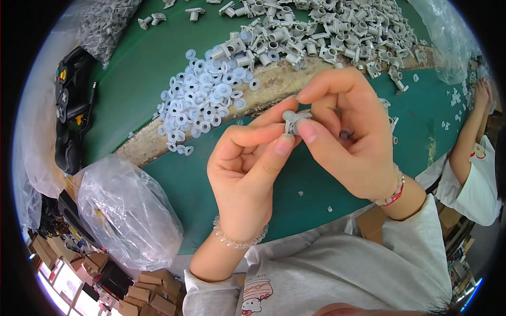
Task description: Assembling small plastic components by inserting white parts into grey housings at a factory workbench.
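A small grey plastic part (289,121) with a round knob is held up between my two hands over the green table. My left hand (240,168) pinches it from below between thumb and fingers. The thumb of my right hand (356,150) presses on its other side, with the fingers curled over. Another small greyish piece (346,134) shows in the curl of my right hand, partly hidden. Beyond my left hand lies a heap of translucent bluish-white rubber caps (203,97), round with dark centres. Past them spreads a large pile of grey plastic parts (342,34) with short tubes.
A worn wooden strip (145,142) crosses the green table (184,184). Black game controllers (67,105) lie at the left beside a clear plastic bag (129,210). Another person's arm (469,137) reaches in at the right. Cardboard boxes (150,292) stand below at the left.
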### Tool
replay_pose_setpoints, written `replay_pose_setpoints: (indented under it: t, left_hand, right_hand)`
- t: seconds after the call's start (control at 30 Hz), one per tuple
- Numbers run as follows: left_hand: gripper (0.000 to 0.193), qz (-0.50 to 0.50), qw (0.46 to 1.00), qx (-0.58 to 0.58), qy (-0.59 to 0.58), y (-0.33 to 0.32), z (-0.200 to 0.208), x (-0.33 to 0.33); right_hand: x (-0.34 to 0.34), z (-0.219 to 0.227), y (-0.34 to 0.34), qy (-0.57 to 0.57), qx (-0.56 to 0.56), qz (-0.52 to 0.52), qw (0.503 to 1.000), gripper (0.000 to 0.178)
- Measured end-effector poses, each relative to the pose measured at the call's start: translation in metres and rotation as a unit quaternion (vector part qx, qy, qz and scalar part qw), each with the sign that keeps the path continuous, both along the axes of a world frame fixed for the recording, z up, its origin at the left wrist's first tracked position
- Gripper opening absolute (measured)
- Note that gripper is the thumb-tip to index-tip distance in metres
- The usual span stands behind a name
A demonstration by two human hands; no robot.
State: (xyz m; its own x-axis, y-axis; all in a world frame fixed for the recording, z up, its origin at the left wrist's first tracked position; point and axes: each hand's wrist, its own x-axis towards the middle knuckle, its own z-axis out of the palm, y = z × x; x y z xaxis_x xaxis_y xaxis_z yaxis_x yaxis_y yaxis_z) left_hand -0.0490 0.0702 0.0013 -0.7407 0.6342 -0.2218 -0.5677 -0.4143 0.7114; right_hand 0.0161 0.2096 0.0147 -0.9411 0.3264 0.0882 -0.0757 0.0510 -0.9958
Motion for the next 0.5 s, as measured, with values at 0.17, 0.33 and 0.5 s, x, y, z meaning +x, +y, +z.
replay_pose_setpoints:
  t: [0.17,0.33,0.5]
  left_hand:
    - [0.011,0.004,1.000,-0.003,0.002,-0.0014,0.0015,-0.0002]
    - [0.013,0.003,0.999,-0.027,-0.016,-0.0021,-0.0001,0.0019]
    - [0.011,-0.001,0.999,-0.011,-0.033,-0.0017,0.0002,0.0034]
  right_hand:
    - [-0.0010,0.0013,0.0013,-0.005,0.077,0.003,0.997,0.028]
    - [-0.0029,0.0006,0.0019,-0.006,0.148,-0.004,0.989,0.022]
    - [-0.0019,0.0054,0.0048,-0.085,0.008,0.028,0.996,0.015]
